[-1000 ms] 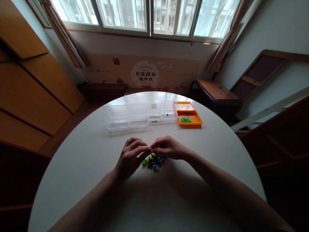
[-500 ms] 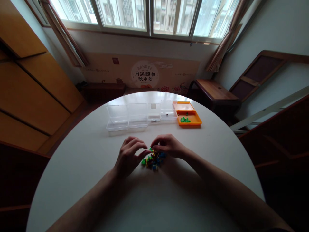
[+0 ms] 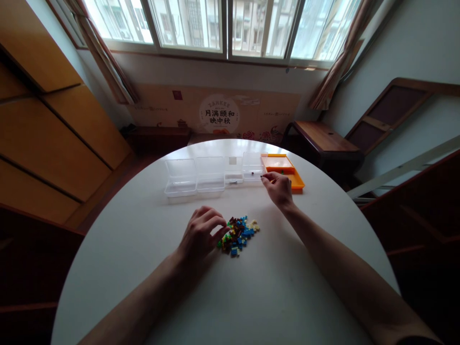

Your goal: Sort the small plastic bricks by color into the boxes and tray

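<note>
A heap of small toy bricks (image 3: 237, 235) in blue, brown, green, yellow and cream lies on the white round table (image 3: 251, 297). My left hand (image 3: 203, 235) rests at the heap's left edge, fingers curved and thumb apart, with nothing visible between them. Farther out, my right hand (image 3: 278, 188) pinches a small dark brick (image 3: 262, 176). Its fingertips are at the right side of a clear plastic box (image 3: 251, 165), which has one tiny dark piece inside. The hand partly covers an orange tray (image 3: 296, 179); the green bricks in it are mostly hidden.
Left of that box stand more open clear boxes (image 3: 210, 182) in a row, one with a small item in it. Beyond the table are a wooden side table (image 3: 323, 134), a wall banner (image 3: 219, 115) and windows. Wooden cabinets (image 3: 53, 134) stand at the left.
My right hand has left the heap and moved forward and right to the boxes, a small dark brick in its fingers. My left hand has stayed by the heap. The view has shifted slightly.
</note>
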Available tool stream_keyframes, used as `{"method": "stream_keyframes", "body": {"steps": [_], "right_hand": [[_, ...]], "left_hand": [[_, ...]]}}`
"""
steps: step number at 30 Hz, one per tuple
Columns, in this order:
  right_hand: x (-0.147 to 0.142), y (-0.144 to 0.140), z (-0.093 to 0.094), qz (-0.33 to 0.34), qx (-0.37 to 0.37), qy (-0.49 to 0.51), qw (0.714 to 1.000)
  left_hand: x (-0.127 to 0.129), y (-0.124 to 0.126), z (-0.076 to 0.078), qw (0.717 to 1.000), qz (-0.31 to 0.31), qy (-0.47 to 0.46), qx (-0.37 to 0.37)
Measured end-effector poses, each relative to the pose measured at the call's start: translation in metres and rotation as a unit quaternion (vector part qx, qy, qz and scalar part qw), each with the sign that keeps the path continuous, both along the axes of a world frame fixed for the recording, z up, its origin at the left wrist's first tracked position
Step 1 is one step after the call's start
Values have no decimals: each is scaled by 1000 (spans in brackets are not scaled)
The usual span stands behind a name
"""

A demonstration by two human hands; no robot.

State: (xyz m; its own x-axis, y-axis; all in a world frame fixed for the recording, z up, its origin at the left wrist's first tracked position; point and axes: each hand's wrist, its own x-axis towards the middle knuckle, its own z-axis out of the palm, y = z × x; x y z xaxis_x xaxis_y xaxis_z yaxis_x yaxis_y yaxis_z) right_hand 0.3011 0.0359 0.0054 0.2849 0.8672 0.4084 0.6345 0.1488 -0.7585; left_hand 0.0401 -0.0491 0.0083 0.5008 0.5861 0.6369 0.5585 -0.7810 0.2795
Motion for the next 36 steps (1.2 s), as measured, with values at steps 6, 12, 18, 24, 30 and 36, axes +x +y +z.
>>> {"method": "stream_keyframes", "body": {"steps": [6,12,18,24,30,36], "right_hand": [[11,35,-2,-19,36,33,999],[4,10,0,21,26,79,996],[-10,-26,-3,150,5,74,986],[-20,-40,-7,211,20,6,977],[-24,-45,-10,228,30,-19,973],[-26,-46,-12,240,28,-37,970]], "left_hand": [[0,-1,2,1000,2,-9,-5],[0,-2,-1,999,2,9,-44],[1,-4,-1,993,-10,93,-78],[3,-4,-1,981,-17,160,-107],[5,-2,-2,982,10,151,-118],[8,0,-2,987,19,124,-104]]}}
